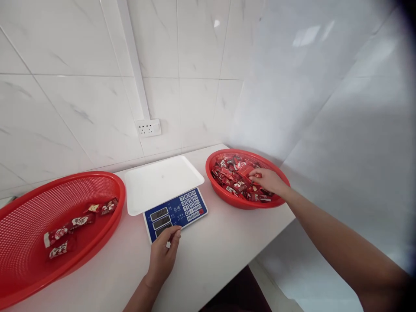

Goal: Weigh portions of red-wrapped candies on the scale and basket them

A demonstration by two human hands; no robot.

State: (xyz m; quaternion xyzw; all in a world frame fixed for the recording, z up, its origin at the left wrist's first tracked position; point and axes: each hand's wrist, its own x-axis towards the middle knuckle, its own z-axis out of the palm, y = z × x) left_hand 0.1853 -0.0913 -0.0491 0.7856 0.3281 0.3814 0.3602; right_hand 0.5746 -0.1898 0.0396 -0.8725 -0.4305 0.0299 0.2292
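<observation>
My right hand (268,180) reaches into the small red basket (224,196) at the right, its fingers curled down among the red candy packets (232,175) that fill it. My left hand (163,253) rests on the white counter, fingers curled together, fingertips touching the front edge of the blue keypad of a weighing scale (177,210). The scale's white tray (162,182) is bare. A large red basket (107,177) at the left holds several red candy packets (78,221).
White tiled walls meet in a corner behind the counter. A wall socket (148,128) sits above the scale under a white cable duct. The counter's front edge (247,262) runs diagonally at the lower right, with floor below.
</observation>
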